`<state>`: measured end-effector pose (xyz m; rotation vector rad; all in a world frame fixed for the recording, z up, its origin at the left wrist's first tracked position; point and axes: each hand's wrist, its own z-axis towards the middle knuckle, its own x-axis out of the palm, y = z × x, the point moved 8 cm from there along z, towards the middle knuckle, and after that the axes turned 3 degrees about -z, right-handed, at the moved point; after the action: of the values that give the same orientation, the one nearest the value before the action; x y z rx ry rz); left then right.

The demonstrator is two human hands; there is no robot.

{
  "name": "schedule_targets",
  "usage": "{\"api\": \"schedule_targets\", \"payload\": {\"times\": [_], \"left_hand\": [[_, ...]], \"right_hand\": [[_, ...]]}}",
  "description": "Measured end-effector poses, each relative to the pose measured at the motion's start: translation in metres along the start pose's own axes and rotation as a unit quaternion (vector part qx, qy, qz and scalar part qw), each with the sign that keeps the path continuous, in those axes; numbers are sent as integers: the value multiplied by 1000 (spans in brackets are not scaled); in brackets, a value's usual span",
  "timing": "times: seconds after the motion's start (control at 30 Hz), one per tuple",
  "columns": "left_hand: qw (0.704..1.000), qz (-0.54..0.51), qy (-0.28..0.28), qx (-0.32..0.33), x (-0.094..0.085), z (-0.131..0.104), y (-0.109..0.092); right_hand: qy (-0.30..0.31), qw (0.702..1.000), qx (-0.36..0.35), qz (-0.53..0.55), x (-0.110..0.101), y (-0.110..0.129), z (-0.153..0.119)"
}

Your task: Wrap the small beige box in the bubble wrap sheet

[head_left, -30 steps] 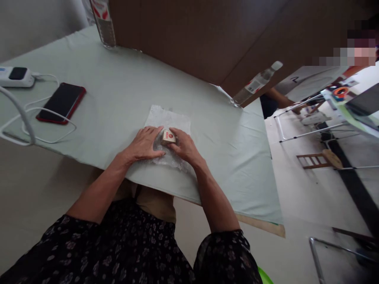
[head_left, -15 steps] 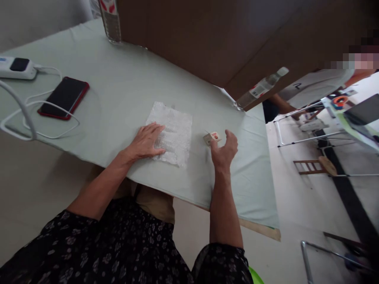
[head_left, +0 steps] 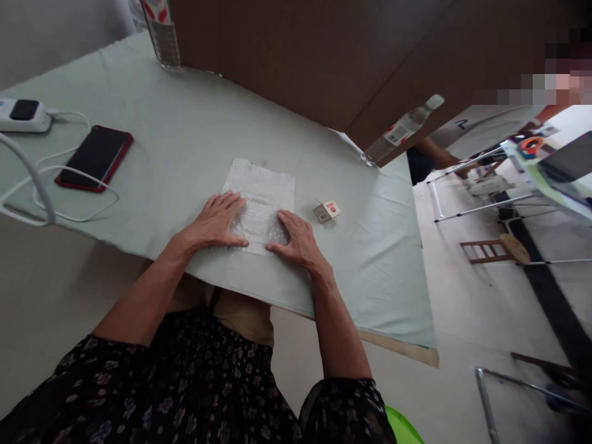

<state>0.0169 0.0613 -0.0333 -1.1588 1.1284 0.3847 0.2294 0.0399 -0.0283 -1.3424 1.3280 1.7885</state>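
Observation:
A sheet of bubble wrap (head_left: 259,191) lies flat on the pale green tablecloth in front of me. My left hand (head_left: 216,223) rests on its left edge, thumb and fingers spread apart. On the opposite edge lies my right hand (head_left: 296,239), also with the thumb apart from the fingers. Neither hand is closed around anything. A small printed box (head_left: 327,211) sits on the cloth to the right of the wrap, beyond my right hand and untouched.
A big brown carton (head_left: 277,68) stands at the back, with bottles (head_left: 164,43) (head_left: 402,131) beside it. At the left lie a phone (head_left: 95,157), a white cable and a power strip (head_left: 24,115). Someone in white is behind the carton, near another table (head_left: 522,161).
My right hand has moved left, from beside the small box onto the right edge of the bubble wrap. The small box is left standing on the cloth. My left hand stays on the wrap.

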Motion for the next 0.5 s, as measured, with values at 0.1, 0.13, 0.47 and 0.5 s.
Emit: {"api": "schedule_targets", "payload": {"times": [0.1, 0.13, 0.47, 0.5], "left_hand": [[1000, -13, -9, 13, -1, 0, 2], [999, -21, -19, 15, -3, 0, 3], [998, -29, -45, 20, -5, -2, 4], [998, -29, -47, 20, -5, -2, 3]], "right_hand": [[-4, 1000, -4, 4, -1, -2, 1], [-5, 1000, -7, 6, 0, -2, 1], [-199, 979, -1, 45, -41, -27, -11], [-269, 962, 27, 36, -55, -38, -16]]}}
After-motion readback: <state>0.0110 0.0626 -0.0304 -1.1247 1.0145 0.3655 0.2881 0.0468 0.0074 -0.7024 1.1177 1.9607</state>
